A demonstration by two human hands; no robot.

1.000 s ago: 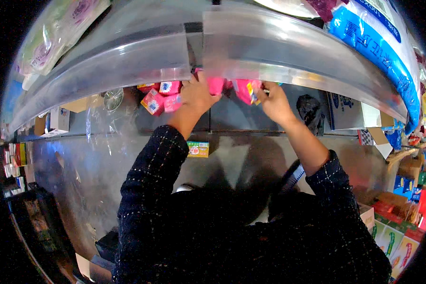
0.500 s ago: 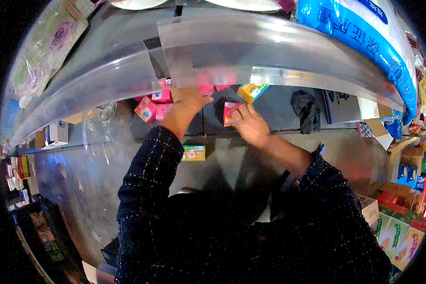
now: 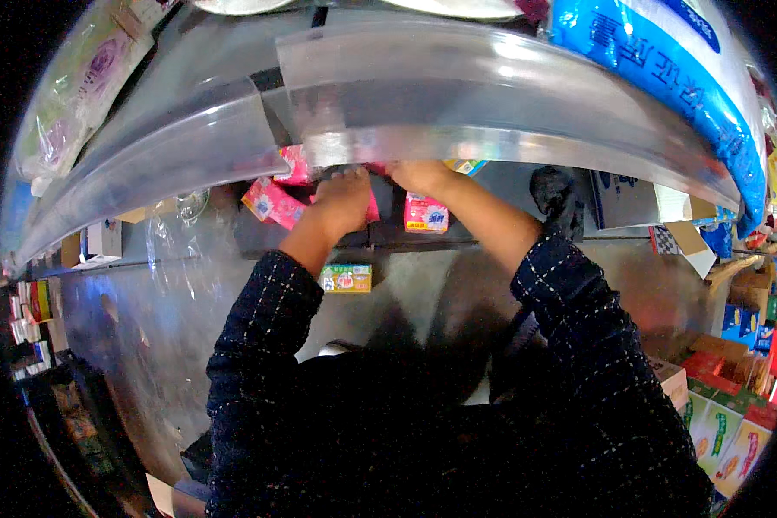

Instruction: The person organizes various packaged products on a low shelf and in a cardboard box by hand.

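My left hand [image 3: 343,205] is closed on a pink packet [image 3: 372,205], which shows at the right side of its fingers. My right hand [image 3: 419,176] reaches just under the clear shelf strip, fingers bent at another pink packet [image 3: 377,167]; the strip partly covers its fingertips. Below my right wrist, a pink packet with a white and blue label [image 3: 426,213] sits alone near the dark shelf's front edge. Left of my left hand lie a tilted pink packet [image 3: 272,202] and one more pink packet [image 3: 293,165]. A yellow box [image 3: 466,166] is partly hidden behind my right hand.
The curved clear strip [image 3: 509,147] runs across above the dark lower shelf. A small yellow-green box [image 3: 347,278] lies below the shelf edge. A crumpled black bag [image 3: 557,197] and a dark box [image 3: 623,198] are to the right. A large blue-and-white sack [image 3: 665,78] overhangs at upper right.
My right hand has let go of the pink packet near the shelf edge and moved up and left. My left hand has come slightly down and closed on a pink packet.
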